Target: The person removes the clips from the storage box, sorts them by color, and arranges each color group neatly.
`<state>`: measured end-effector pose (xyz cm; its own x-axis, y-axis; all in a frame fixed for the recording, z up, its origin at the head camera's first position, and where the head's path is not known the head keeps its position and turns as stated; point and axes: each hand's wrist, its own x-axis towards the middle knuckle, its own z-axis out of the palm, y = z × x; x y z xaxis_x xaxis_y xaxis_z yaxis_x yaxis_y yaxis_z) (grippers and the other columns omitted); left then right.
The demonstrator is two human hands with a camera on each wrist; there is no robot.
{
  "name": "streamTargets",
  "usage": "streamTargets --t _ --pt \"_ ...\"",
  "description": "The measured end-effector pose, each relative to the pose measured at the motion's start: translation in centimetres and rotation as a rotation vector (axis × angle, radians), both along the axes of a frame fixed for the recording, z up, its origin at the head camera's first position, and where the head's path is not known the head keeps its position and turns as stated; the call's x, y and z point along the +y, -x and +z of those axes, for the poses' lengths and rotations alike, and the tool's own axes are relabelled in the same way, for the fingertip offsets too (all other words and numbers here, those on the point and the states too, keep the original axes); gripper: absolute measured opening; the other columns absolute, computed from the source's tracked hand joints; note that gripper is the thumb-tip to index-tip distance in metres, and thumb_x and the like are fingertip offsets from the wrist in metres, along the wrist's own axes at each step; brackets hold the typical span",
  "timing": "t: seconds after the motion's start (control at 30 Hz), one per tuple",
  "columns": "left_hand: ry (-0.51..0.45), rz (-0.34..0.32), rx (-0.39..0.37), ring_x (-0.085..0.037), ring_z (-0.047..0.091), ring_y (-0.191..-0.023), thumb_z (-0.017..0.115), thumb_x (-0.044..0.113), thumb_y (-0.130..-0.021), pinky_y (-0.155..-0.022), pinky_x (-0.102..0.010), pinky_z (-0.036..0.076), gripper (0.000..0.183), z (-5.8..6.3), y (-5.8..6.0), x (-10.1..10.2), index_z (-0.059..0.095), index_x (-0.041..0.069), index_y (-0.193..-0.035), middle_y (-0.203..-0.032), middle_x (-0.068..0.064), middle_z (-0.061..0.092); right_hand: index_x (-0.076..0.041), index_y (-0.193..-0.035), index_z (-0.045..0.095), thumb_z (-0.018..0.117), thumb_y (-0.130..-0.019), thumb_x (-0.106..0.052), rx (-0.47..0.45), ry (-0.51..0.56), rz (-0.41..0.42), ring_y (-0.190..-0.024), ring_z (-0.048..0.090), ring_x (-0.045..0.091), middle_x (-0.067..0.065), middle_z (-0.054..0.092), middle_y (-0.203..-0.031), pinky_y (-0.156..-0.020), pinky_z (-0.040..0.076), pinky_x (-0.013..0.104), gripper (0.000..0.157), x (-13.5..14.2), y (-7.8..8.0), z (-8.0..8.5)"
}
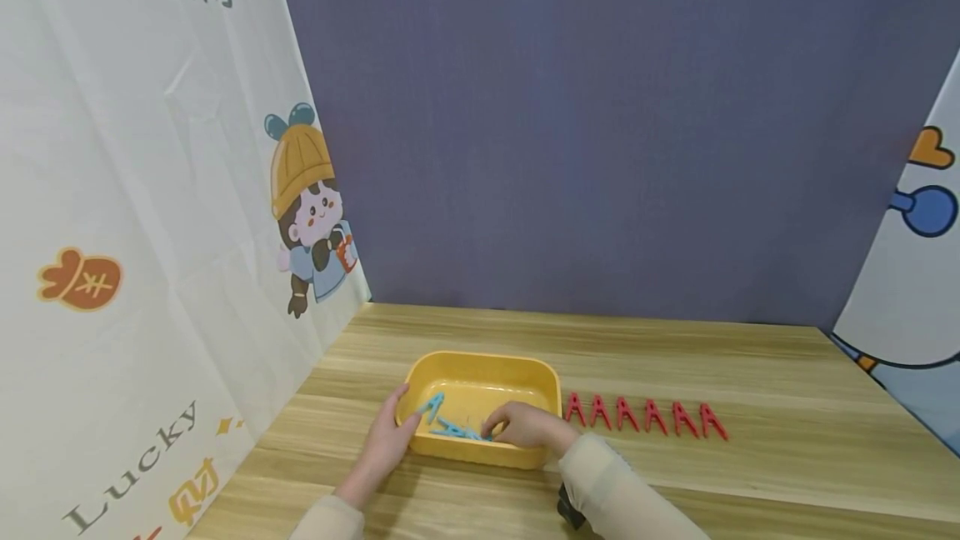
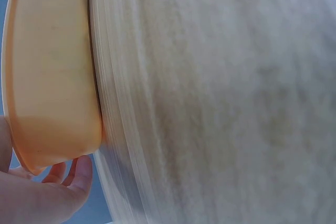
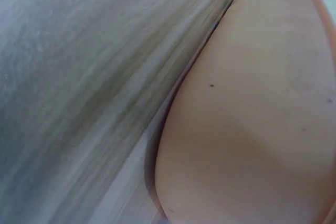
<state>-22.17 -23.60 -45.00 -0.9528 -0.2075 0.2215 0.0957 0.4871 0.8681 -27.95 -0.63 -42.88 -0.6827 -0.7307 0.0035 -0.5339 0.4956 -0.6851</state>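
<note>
A yellow plastic basin [image 1: 480,365] stands on the table with several light blue clothespins [image 1: 453,430] lying in it. My left hand [image 1: 387,438] grips the basin's left end, thumb over the rim and fingers against the outer wall. The left wrist view shows those fingers [image 2: 81,174] under the basin's end. Reaching over the front right wall, my right hand [image 1: 521,425] has its fingers curled down inside, pinching at a blue clothespin mostly hidden by the fingertips. In the right wrist view the basin's outer wall [image 3: 247,103] hides that hand's work.
Several red clothespins [image 1: 652,417] lie in a row to the right of the basin on the wooden table [image 1: 787,407]. A black object [image 1: 570,508] shows beside the right sleeve. A blue-grey panel [image 1: 585,132] stands behind, with printed white sheets [image 1: 150,190] at both sides.
</note>
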Motion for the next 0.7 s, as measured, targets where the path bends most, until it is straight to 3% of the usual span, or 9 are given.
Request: streamTargets --t 0.23,0.43,0.6,0.7 --pt "-0.008 0.0 0.001 -0.047 0.028 -0.126 0.052 0.006 -0.089 -0.102 -0.058 0.022 0.051 -0.07 0.11 0.0 0.035 -0.004 -0.136 -0.138 -0.031 0.032 -0.007 -0.078 0.067 0.061 -0.082 -0.001 0.049 -0.018 0.01 -0.077 0.056 0.015 0.002 0.064 -0.084 -0.069 0.047 0.03 0.01 0.08 0.04 0.01" --pt "0.007 -0.001 -0.006 -0.047 0.027 -0.126 0.052 0.007 -0.09 -0.102 -0.059 0.022 0.051 -0.05 0.08 0.03 0.035 -0.003 -0.137 -0.138 -0.03 0.031 -0.008 -0.075 0.063 0.06 -0.083 -0.001 0.009 0.007 0.016 -0.076 0.054 0.011 -0.003 0.06 -0.079 -0.067 0.046 0.028 0.011 0.14 0.16 -0.02" --pt "0.015 0.005 -0.004 -0.047 0.028 -0.126 0.053 0.007 -0.089 -0.102 -0.059 0.022 0.051 -0.02 0.03 0.04 0.035 -0.003 -0.136 -0.138 -0.031 0.032 -0.008 -0.075 0.058 0.061 -0.084 -0.002 -0.098 0.075 0.04 -0.064 0.047 0.007 -0.006 0.053 -0.071 -0.058 0.04 0.023 0.011 0.34 0.58 0.07" --pt "0.022 0.005 0.001 -0.048 0.028 -0.125 0.053 0.007 -0.089 -0.101 -0.059 0.023 0.051 -0.03 0.05 0.05 0.036 -0.004 -0.136 -0.138 -0.031 0.032 -0.007 -0.081 0.057 0.062 -0.085 -0.006 -0.252 0.139 0.047 -0.05 0.036 0.007 -0.005 0.047 -0.062 -0.046 0.03 0.021 0.006 0.59 0.91 0.14"
